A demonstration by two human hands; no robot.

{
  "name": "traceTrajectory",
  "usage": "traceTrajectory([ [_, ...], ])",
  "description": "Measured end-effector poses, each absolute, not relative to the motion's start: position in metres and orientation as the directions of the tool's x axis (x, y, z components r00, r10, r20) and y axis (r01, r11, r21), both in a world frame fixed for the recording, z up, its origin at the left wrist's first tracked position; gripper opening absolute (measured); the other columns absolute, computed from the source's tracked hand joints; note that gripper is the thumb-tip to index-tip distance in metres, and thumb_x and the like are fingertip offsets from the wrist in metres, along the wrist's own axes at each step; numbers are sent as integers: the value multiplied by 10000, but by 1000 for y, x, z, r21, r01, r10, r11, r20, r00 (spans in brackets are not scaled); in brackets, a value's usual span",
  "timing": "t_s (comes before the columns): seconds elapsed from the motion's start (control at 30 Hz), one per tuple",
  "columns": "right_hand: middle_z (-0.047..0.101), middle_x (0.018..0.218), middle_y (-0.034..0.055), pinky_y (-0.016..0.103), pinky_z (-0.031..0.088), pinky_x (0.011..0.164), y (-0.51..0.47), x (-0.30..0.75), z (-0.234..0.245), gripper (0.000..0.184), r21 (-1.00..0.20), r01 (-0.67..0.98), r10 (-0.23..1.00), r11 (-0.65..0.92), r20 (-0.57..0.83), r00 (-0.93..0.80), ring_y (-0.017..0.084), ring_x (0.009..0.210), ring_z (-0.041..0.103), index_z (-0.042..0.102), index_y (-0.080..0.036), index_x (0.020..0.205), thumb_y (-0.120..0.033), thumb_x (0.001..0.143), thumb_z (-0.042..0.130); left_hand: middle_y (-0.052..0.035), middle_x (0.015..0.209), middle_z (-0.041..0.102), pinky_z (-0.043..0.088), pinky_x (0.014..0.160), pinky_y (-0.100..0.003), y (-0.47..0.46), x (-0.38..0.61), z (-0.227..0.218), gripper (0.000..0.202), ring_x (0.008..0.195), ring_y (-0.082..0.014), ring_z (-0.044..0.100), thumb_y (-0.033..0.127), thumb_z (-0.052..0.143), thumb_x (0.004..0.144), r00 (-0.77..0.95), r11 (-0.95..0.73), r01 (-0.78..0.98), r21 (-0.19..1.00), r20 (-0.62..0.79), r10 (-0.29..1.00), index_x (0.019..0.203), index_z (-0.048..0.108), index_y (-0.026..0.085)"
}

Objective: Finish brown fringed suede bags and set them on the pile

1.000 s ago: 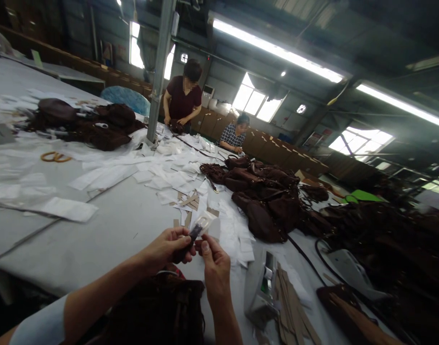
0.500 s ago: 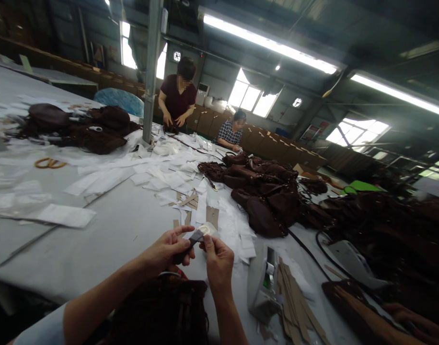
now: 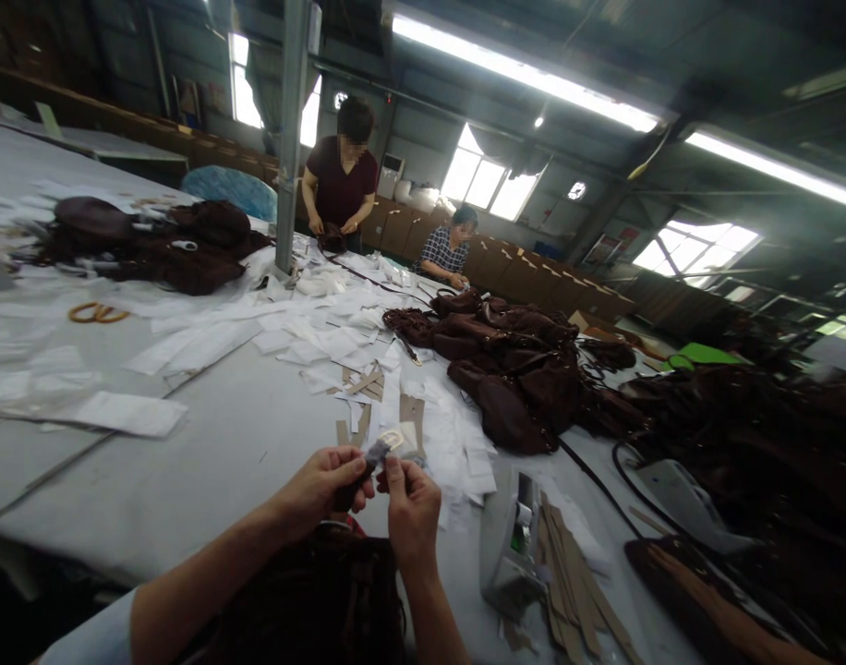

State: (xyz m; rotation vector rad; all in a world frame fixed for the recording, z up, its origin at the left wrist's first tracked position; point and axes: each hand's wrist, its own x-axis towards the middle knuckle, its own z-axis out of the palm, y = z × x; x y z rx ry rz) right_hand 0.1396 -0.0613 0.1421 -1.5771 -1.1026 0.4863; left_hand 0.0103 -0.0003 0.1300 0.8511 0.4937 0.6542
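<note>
My left hand (image 3: 330, 485) is closed around the end of a dark brown strap (image 3: 350, 492), just above a dark brown bag (image 3: 312, 600) at the table's near edge. A gold-toned buckle (image 3: 392, 441) sticks out at the strap's tip, with a greyish wrap (image 3: 378, 453) around its base. Right beside it, my right hand (image 3: 415, 503) pinches with thumb and forefinger at the wrapping by the buckle. What exactly lies between those fingertips is partly hidden.
White paper strips (image 3: 457, 443) and grey card strips (image 3: 579, 582) lie about the table. A tape dispenser (image 3: 513, 545) stands to the right. Brown bags (image 3: 506, 369) are heaped beyond, near a metal post (image 3: 286, 139). Two co-workers are across the table; an arm (image 3: 714, 600) shows at lower right.
My right hand has shifted slightly left and down, close to my left hand. The buckle shows more plainly. Across the table, the standing co-worker has lifted a brown item a little.
</note>
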Motion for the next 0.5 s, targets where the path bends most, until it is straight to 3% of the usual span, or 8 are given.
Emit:
traceTrajectory([
  [0.17,621,607,16,227,392,549,-62,138,139,307,-768,632,784,98,451,427,128,559,556,607,-171,671,-354,892,497,-25,721,655,449,460,-205,-1,8,133,477,512,-119,597,381,710,762,709,458,-309,834,-119,695,1128,487,171],
  [0.27,614,580,6,226,399,547,-61,139,136,333,-756,645,817,112,439,372,123,538,553,596,-175,644,-348,905,483,-11,667,636,412,431,-170,1,9,130,327,468,-82,551,400,684,782,643,437,-350,828,-126,755,925,527,150],
  [0.37,657,634,18,231,436,565,-62,141,130,320,-780,616,800,106,435,414,134,577,598,640,-170,731,-363,919,467,3,618,624,366,404,-151,5,12,128,338,430,-66,522,407,709,754,614,472,-398,787,-154,774,807,485,159],
  [0.5,687,749,41,262,483,651,-65,142,122,202,-656,739,671,154,618,409,160,679,640,653,-162,935,-332,879,557,-3,648,638,391,439,-153,5,15,131,375,456,-59,537,412,741,720,612,524,-428,737,-190,768,779,472,157],
])
